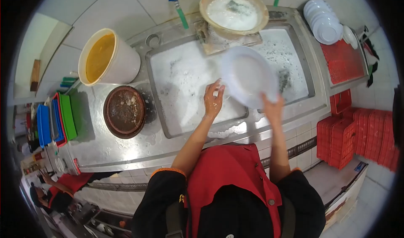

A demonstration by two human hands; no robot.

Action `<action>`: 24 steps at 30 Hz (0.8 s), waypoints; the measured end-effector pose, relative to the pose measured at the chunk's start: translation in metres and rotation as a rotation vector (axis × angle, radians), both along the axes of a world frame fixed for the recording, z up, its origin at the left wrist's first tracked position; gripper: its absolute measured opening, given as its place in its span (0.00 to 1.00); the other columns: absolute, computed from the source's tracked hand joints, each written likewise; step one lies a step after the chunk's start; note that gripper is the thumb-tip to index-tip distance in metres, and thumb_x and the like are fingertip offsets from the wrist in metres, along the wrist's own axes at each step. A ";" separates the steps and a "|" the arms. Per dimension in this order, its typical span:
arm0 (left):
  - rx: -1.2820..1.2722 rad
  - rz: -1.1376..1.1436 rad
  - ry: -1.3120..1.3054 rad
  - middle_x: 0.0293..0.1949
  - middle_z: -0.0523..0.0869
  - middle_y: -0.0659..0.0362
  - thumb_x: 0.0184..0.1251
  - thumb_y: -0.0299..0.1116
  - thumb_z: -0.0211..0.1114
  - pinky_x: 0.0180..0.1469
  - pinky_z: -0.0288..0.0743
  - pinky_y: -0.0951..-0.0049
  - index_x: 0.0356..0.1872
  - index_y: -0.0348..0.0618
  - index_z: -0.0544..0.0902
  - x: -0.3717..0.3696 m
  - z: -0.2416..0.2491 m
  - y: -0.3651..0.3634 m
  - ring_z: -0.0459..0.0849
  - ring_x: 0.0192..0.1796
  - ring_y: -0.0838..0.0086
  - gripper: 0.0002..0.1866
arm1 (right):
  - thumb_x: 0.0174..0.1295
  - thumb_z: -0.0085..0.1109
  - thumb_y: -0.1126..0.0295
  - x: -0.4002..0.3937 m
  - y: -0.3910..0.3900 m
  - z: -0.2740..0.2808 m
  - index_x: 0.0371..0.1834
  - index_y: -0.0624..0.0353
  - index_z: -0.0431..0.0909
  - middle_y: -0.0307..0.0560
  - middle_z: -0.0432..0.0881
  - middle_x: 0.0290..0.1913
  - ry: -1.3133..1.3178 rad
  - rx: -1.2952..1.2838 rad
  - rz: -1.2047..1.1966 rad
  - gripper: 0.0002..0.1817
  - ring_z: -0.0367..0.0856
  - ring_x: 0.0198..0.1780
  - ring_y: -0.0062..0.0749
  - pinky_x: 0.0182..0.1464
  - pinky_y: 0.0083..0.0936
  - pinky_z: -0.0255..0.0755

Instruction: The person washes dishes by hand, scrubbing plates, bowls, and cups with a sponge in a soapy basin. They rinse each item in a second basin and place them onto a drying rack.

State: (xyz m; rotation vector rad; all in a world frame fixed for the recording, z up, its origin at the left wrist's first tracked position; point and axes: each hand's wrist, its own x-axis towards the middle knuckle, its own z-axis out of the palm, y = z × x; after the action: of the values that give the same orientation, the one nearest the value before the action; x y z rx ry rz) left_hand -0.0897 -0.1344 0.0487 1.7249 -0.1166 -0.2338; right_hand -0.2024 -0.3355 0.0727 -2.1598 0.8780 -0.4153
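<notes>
A white plate point(248, 76), somewhat blurred, is held over the divider between two sink basins. My right hand point(273, 107) grips its lower right rim. My left hand point(213, 99) is just off the plate's left edge, fingers apart and slightly bent, with wet skin. Beneath it, the left basin point(181, 86) is full of white suds. More suds fill the right basin point(286, 57), where a dark greenish patch shows at the surface. Behind the plate, a large round tub point(204, 9) of foamy water sits on a board across the divider, with a greenish scrubber in it.
Left of the basins stand a white bucket point(126, 61) of orange-brown liquid and a brown round dish point(124, 112) with food scraps. Coloured trays point(67, 116) lean at far left. White plates point(326, 27) stand on a red rack point(343, 61) at right, above red crates point(336, 139). Another person point(59, 191) is at lower left.
</notes>
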 end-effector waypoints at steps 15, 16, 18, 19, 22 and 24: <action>0.773 0.492 0.357 0.55 0.71 0.39 0.64 0.33 0.50 0.57 0.65 0.59 0.58 0.30 0.63 0.098 -0.179 0.144 0.70 0.56 0.51 0.23 | 0.55 0.58 0.65 0.159 -0.058 0.117 0.54 0.61 0.70 0.58 0.78 0.44 -0.345 -0.159 0.043 0.23 0.78 0.44 0.49 0.47 0.32 0.70; 0.814 0.428 0.329 0.55 0.71 0.40 0.65 0.32 0.49 0.57 0.65 0.59 0.58 0.30 0.65 0.106 -0.176 0.149 0.71 0.56 0.53 0.22 | 0.55 0.58 0.65 0.190 -0.046 0.129 0.55 0.63 0.69 0.58 0.77 0.47 -0.397 -0.204 0.198 0.24 0.77 0.47 0.47 0.50 0.31 0.68; 0.887 0.255 0.298 0.55 0.72 0.42 0.65 0.32 0.48 0.57 0.65 0.58 0.56 0.30 0.67 0.124 -0.165 0.160 0.71 0.56 0.56 0.20 | 0.57 0.55 0.63 0.252 -0.025 0.133 0.59 0.64 0.64 0.59 0.71 0.55 -0.259 -0.242 0.439 0.28 0.69 0.57 0.44 0.58 0.31 0.61; 0.924 0.155 0.280 0.55 0.73 0.43 0.65 0.31 0.48 0.57 0.65 0.58 0.55 0.30 0.69 0.132 -0.161 0.164 0.72 0.56 0.58 0.20 | 0.58 0.53 0.62 0.278 -0.018 0.130 0.62 0.65 0.60 0.61 0.66 0.61 -0.059 -0.235 0.525 0.30 0.63 0.64 0.44 0.63 0.32 0.56; 1.239 -0.201 -0.269 0.56 0.72 0.45 0.63 0.31 0.49 0.53 0.68 0.61 0.57 0.31 0.67 0.139 -0.201 0.183 0.75 0.53 0.61 0.22 | 0.60 0.48 0.60 0.350 -0.027 0.052 0.68 0.64 0.49 0.61 0.50 0.69 0.225 -0.426 0.850 0.35 0.46 0.71 0.44 0.70 0.31 0.43; 1.588 -0.241 -1.101 0.58 0.71 0.47 0.61 0.31 0.51 0.49 0.72 0.64 0.60 0.33 0.64 0.141 -0.248 0.205 0.77 0.50 0.63 0.25 | 0.65 0.35 0.57 0.448 -0.163 -0.163 0.69 0.63 0.43 0.58 0.44 0.71 0.034 -1.061 1.203 0.33 0.41 0.72 0.43 0.71 0.29 0.40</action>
State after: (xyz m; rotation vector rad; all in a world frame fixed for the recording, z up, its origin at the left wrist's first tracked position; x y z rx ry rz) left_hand 0.0513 0.0707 -0.1998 3.2221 -1.2058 0.7004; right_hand 0.2456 -0.4982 -0.0902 -3.1113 -0.9400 -0.1950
